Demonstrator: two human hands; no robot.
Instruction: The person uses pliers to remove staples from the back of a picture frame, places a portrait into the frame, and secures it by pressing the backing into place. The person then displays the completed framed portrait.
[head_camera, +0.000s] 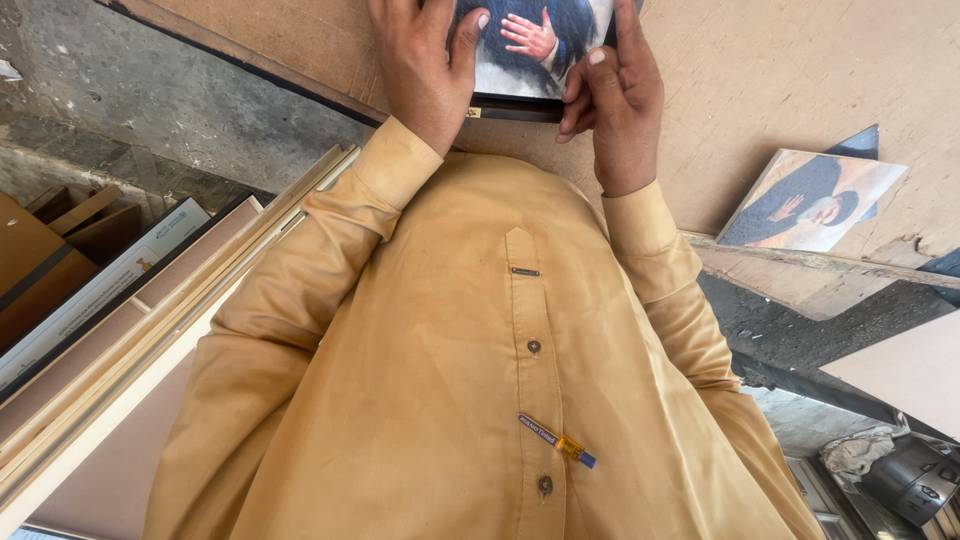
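- The left hand (425, 70) grips the left side of a framed picture (530, 50), its fingers (468, 40) curled over the front of the print and clamped on the edge.
- The right hand (620, 95) holds the right side of the same picture; its fingers (590, 75) are bent and pressed against the dark frame edge near the lower corner.
- The framed picture sits at the top of the view, between the two hands and above the chest, over a light brown wooden table (760, 90). Whether it rests on the board or is lifted off it cannot be told.
- Both arms wear the sleeves of a tan buttoned shirt (440, 380), which fills the middle of the view; a small pen with a yellow and blue end (556, 441) is clipped at the placket.
- A second print of a figure in dark clothing (810, 200) lies on the table well to the right of the hands, near the board's worn edge.
- Long pale wooden strips (160, 320) and flat boards lean at the left side.
- A dark metal object (915, 478) sits in the lower right corner.
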